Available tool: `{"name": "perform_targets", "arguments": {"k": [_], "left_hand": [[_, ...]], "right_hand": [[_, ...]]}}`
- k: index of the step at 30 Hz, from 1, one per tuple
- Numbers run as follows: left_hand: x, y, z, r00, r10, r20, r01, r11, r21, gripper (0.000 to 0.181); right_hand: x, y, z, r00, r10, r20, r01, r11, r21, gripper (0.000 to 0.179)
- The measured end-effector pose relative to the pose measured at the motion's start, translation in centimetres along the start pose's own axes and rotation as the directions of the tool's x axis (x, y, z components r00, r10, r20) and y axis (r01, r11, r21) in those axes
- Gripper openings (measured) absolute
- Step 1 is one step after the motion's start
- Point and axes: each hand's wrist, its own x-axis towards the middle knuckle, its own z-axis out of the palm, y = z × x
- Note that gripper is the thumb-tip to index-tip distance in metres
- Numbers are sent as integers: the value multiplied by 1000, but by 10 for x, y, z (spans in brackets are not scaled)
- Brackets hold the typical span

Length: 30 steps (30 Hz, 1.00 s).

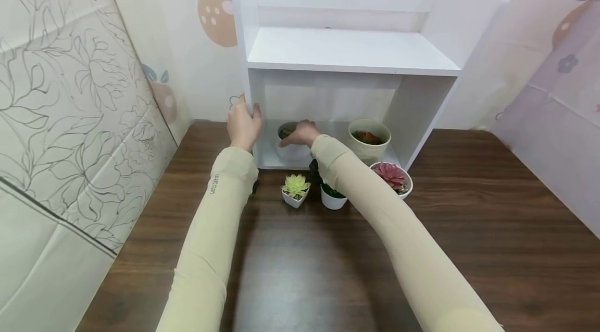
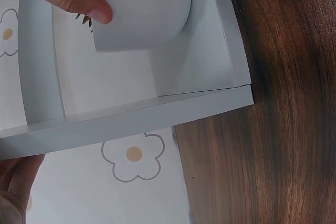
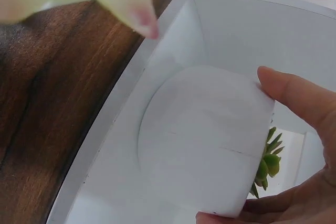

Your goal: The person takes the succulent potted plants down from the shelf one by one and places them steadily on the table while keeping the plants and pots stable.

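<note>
My right hand [image 1: 302,133] grips a white plant pot [image 3: 202,140] by its rim, thumb on one side and fingers on the other. A green succulent [image 3: 269,163] shows at the pot's top. This pot sits at the left end of the lower compartment of a white two-tier shelf [image 1: 353,53], its base close over the bottom board. My left hand [image 1: 244,126] is at the outer face of the shelf's left side panel [image 2: 126,124], fingers extended against it and thumb by the front edge.
A cream pot [image 1: 370,147] with a reddish plant stands at the compartment's right. In front of the shelf, on the brown table [image 1: 300,259], are a yellow-green succulent [image 1: 295,186], a small white pot [image 1: 334,200] partly under my right sleeve, and a red succulent [image 1: 391,175].
</note>
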Motion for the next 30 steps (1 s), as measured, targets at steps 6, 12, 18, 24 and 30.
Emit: {"name": "perform_targets", "arguments": {"k": [6,12,18,24,30], "left_hand": [[0,2,1,1000,6,-2,-6,1000,0,37],[-1,2,3,1000,8,-3,-8,1000,-4,37],[-2,1,4,1000,4,6,-4,1000,-1,37],[1,4,4,1000,22,7,-22,1000,16,37],[2,5,2,1000,17,20,-17,1000,10,38]], "right_hand": [[0,3,1,1000,-1,-31,2,1000,5,96],[-1,5,2,998,21,-58,-19,999,35,96],[-5,9,0,998,18,-64,-15,999,46,91],[-13,11,-12,996,-6,-87,14,996,93,89],[-26,9,-22,996,-25,-89,34,995,97,86]]}}
